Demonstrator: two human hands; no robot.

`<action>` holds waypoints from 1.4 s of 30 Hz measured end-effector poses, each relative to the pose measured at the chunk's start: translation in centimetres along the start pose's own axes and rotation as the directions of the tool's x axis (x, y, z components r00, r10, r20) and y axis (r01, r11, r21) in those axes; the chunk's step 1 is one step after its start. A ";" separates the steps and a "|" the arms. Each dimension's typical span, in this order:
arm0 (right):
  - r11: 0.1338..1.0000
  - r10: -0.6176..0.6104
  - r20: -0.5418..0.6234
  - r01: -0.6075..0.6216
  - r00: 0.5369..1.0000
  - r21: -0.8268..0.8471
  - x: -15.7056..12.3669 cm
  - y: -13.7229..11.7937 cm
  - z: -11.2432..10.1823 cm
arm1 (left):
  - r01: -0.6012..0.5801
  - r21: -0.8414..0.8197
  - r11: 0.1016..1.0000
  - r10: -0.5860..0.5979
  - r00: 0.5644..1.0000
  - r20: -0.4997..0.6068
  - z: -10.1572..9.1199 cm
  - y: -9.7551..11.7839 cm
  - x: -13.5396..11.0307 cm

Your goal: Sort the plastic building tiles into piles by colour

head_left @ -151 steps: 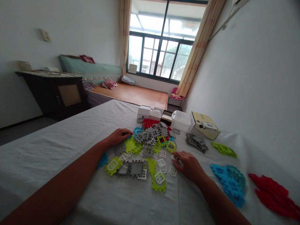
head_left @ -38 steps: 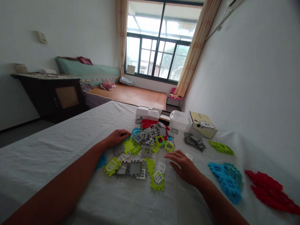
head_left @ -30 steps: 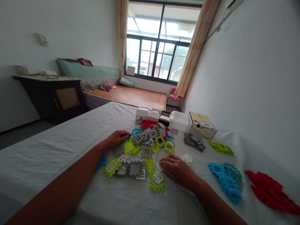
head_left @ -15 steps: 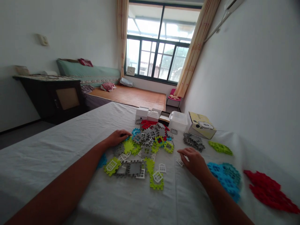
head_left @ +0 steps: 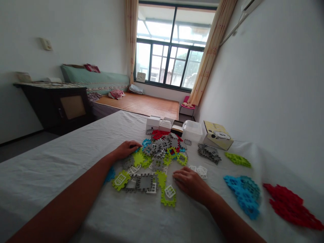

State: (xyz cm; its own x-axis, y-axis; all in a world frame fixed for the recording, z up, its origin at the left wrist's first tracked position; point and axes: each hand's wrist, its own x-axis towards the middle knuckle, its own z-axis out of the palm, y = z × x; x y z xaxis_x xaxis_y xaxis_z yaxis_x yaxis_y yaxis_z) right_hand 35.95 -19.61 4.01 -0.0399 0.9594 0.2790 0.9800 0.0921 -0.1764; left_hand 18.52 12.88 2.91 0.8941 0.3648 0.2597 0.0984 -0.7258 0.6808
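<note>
My left hand rests at the left edge of a mixed heap of plastic building panels, fingers curled beside a blue panel. What it holds, if anything, is hidden. Close to it lie a lime-green panel and a grey panel. Right of the heap, my right hand is closed low over the cloth, its fingers on a small white window piece that they cover. A lime-green frame with a white window piece lies to its left. Beyond the hand are loose white window pieces.
Sorted piles stand to the right: grey panels, lime-green panels, blue panels and red panels. A clear plastic box, small open boxes and a yellow carton line the far side of the cloth-covered table.
My right hand has moved left and nearer, from loose white pieces at the right onto the white window piece beside the lime-green frame. The left hand has stayed in place.
</note>
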 end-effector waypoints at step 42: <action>0.895 0.211 -0.130 -0.137 0.969 0.425 -1.2 2.2 0.7 | 0.056 -0.549 0.834 -0.355 0.815 -0.458 -5.0 3.3 3.8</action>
State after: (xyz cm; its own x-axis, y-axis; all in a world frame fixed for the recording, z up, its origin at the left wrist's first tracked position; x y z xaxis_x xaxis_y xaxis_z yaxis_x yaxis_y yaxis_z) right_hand 38.02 -20.37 2.64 0.1930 0.9144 0.3559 0.7994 0.0638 -0.5974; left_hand 20.06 14.78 9.55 0.4939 0.8222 0.2831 -0.1078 -0.2652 0.9582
